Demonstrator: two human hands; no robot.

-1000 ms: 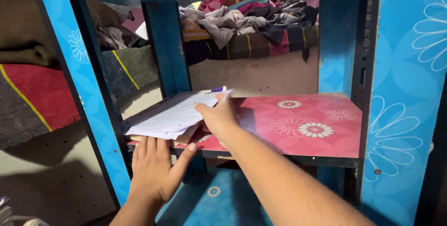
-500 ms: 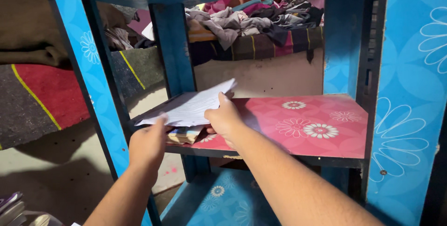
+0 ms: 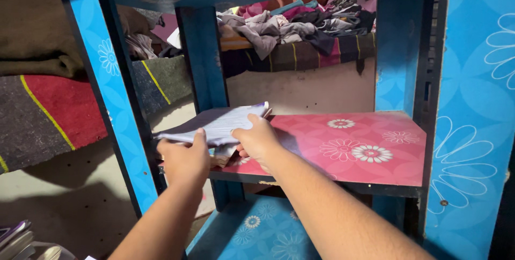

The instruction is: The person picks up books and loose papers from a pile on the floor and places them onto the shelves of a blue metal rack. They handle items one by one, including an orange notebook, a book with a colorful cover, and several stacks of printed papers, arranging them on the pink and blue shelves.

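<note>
A heap of crumpled clothes [image 3: 292, 24] lies on a striped bed cover [image 3: 306, 53] behind the blue floral rack [image 3: 472, 104], with a red-and-grey blanket [image 3: 48, 110] at left.

Both forearms extend forward, close together. Left hand [image 3: 185, 159] closed in a grip, thumb on top; right hand [image 3: 258, 141] curled, fingers pressing down.

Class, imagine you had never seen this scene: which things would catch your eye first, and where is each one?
First, the two hands at centre: the left hand and right hand grip a stack of papers at the left end of a pink flowered shelf. Around them stands the bright blue rack, and behind it, a heap of clothes.
</note>
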